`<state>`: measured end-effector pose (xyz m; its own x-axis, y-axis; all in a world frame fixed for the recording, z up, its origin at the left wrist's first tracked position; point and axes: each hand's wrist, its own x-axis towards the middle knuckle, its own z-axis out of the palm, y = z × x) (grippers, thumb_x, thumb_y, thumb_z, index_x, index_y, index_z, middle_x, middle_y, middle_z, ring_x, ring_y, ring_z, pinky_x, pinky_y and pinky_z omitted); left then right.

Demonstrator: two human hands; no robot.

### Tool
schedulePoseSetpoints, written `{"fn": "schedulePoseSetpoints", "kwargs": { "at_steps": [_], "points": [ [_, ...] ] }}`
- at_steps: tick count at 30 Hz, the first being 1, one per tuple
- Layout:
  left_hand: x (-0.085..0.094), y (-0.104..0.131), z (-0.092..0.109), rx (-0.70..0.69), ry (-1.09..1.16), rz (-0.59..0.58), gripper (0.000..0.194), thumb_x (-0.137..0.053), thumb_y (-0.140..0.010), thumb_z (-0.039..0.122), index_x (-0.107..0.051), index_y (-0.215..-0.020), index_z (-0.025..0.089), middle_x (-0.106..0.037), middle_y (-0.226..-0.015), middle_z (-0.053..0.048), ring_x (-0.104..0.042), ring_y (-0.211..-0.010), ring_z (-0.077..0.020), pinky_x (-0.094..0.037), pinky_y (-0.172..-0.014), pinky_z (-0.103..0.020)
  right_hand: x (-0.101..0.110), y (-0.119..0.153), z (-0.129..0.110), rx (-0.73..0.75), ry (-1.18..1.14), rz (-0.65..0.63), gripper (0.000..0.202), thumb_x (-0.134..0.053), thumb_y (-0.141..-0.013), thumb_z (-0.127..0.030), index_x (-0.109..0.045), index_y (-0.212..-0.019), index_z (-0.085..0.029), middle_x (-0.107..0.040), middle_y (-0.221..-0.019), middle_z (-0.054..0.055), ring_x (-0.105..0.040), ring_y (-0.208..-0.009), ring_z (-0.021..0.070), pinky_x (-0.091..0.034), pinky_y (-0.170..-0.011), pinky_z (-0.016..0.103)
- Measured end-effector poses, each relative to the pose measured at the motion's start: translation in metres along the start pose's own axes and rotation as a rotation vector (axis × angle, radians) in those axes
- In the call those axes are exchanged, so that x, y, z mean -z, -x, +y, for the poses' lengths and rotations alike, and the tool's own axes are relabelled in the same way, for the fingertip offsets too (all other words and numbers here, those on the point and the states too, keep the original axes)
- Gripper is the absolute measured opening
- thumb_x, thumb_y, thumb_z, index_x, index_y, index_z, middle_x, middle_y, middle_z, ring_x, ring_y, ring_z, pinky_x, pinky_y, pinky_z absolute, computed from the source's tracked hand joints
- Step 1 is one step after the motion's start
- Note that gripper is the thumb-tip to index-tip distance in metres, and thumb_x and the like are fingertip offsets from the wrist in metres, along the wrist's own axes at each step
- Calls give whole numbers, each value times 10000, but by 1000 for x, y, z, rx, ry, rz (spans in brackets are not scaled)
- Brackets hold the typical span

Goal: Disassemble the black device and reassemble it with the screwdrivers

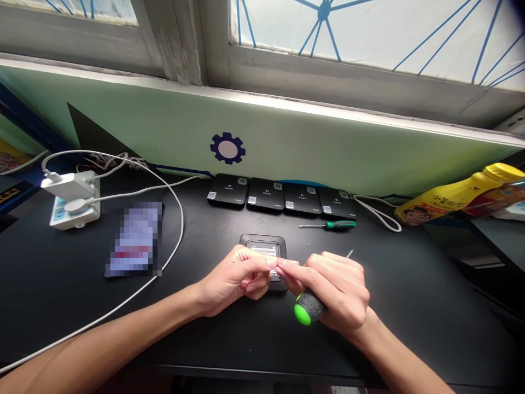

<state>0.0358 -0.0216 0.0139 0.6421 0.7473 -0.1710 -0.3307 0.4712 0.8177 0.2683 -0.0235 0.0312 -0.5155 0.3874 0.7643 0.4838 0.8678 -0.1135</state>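
My left hand (246,271) is closed in a pinch, its thumb and forefinger meeting the fingertips of my right hand; anything between them is too small to make out. Inside my right hand (338,287), a screwdriver (309,306) with a grey and bright green handle is gripped by the curled fingers. Its handle end points toward me and its metal tip shows beyond the knuckles. Under both hands lies a black square device (262,239) with a white label, partly hidden by the fingers.
Several black boxes (264,195) line the back of the desk. A green-handled screwdriver (340,225) and a tiny screw-like piece (307,245) lie before them. At left are a power strip (74,213), a white cable (180,219) and a blurred-out item (135,241). A yellow bottle (451,197) leans at right.
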Motion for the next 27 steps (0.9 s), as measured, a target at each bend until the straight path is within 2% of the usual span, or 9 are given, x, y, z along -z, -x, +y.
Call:
{"fn": "schedulePoseSetpoints", "kwargs": {
  "at_steps": [4,7,10,12,15,16,18,22,27],
  "points": [
    [6,0,1,-18,-105,-27,587,-702,-1069,389,-442,-580,195,-348,-559,52,-310,-571,-103,-261,-617,-318,-2,2,0,-11,-13,-48,211,-792,-1002,-67,-787,-1210,-102,-659,-724,-13,-465,-614,120,-288,-592,351],
    [9,2,4,-79,-310,-28,554,-673,-1102,432,-583,-626,161,-413,-572,40,-375,-590,-107,-314,-638,-305,-1,3,2,-30,-24,-34,185,-751,-1027,-69,-765,-1203,-123,-705,-763,-8,-509,-603,114,-343,-598,331],
    [11,3,4,-182,-591,65,351,-645,-1127,432,-829,-1022,151,-527,-650,36,-444,-609,-112,-345,-630,-279,4,3,14,-114,2,97,193,-768,-1012,-59,-735,-1163,-175,-715,-773,-31,-589,-612,104,-456,-652,274],
    [15,2,-1,-325,-861,164,299,-634,-1131,362,-833,-1269,188,-607,-726,27,-478,-618,-114,-364,-617,-271,9,3,29,-183,136,182,184,-794,-1010,-93,-721,-1129,-211,-758,-820,-29,-649,-642,107,-487,-698,252],
    [22,-2,-11,-653,-1277,173,284,-640,-1101,220,-811,-1322,168,-718,-837,-9,-590,-683,-136,-470,-696,-289,16,6,58,-435,224,-161,45,-692,-1100,-244,-727,-1127,-245,-852,-1024,25,-772,-808,166,-476,-728,277],
    [24,-3,-14,-728,-1369,159,280,-638,-1094,189,-804,-1318,160,-733,-848,-16,-625,-703,-148,-497,-721,-297,17,8,68,-537,274,-333,87,-663,-1117,-310,-732,-1142,-263,-859,-1048,29,-790,-864,199,-461,-728,293],
    [26,-5,-18,-800,-1488,148,281,-639,-1086,157,-785,-1325,159,-756,-871,-25,-680,-734,-167,-533,-740,-306,18,12,82,-607,305,-473,108,-674,-1095,-334,-754,-1106,-263,-857,-979,46,-786,-836,247,-410,-688,316],
    [25,-5,-17,-783,-1572,157,303,-632,-1085,155,-746,-1364,177,-798,-946,-39,-746,-792,-189,-588,-775,-317,17,17,92,-667,301,-629,183,-698,-1071,-404,-750,-994,-247,-823,-868,64,-737,-751,253,-351,-656,315],
    [23,-3,-15,-763,-1584,158,304,-628,-1090,163,-737,-1373,176,-817,-980,-51,-771,-818,-200,-608,-793,-326,16,14,87,-736,294,-663,267,-674,-1076,-470,-724,-953,-239,-813,-887,70,-704,-757,245,-332,-660,319]
  ]
}}
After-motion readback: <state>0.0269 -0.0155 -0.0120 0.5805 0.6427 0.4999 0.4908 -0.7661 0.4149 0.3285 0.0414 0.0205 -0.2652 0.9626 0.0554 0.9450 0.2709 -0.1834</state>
